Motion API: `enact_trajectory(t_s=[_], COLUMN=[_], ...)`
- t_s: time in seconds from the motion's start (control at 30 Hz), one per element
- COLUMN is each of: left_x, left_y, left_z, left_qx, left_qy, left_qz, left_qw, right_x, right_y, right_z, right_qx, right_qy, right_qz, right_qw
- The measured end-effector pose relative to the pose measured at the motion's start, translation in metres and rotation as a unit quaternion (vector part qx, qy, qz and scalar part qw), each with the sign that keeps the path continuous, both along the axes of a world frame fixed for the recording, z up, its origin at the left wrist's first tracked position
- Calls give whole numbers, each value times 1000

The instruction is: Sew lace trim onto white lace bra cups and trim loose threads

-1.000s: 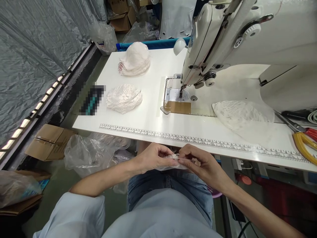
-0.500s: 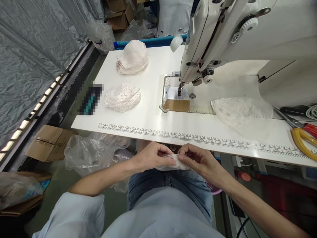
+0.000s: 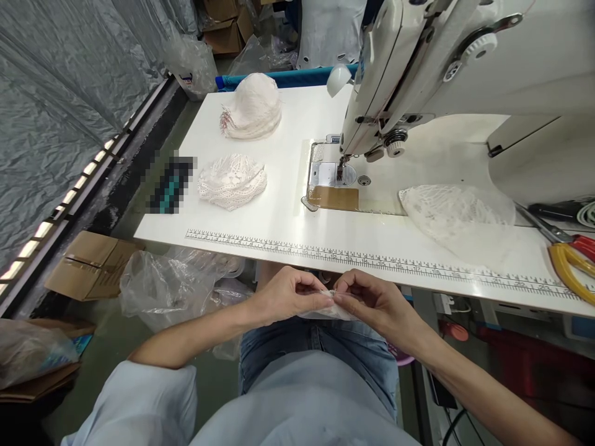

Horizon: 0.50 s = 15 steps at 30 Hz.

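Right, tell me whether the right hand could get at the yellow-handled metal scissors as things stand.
Probably yes: nothing visible blocks the scissors, though the right hand is pinching thin white fabric.

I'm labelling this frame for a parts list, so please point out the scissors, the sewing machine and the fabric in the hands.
Scissors point(image 3: 561, 259): head view, on the yellow handle.
Sewing machine point(image 3: 525, 80): head view, on the pale arm.
Fabric in the hands point(image 3: 326, 314): head view, on its lower, hanging part.

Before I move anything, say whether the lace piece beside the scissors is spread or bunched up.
Spread: the lace piece fans out low over the white tabletop, its sheer part reaching toward the ruler.
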<state>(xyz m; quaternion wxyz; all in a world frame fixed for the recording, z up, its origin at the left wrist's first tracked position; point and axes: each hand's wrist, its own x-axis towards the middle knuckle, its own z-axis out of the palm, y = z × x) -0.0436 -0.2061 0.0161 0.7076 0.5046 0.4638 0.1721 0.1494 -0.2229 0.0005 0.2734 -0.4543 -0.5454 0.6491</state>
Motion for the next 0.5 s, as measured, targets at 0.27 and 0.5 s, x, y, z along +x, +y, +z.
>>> enact_trajectory(t_s=[0.27, 0.5], left_x=[-7, -10], left_y=[4, 3], left_z=[1, 0], left_qx=[-20, -77], left_qy=[-38, -79], left_qz=[19, 37], left_qw=[999, 993], right_x=[10, 14], right_y=[2, 1], right_z=[3, 8], right_qx=[-83, -111], right_qy=[29, 17], right_qz=[84, 85], right_qw=[993, 990])
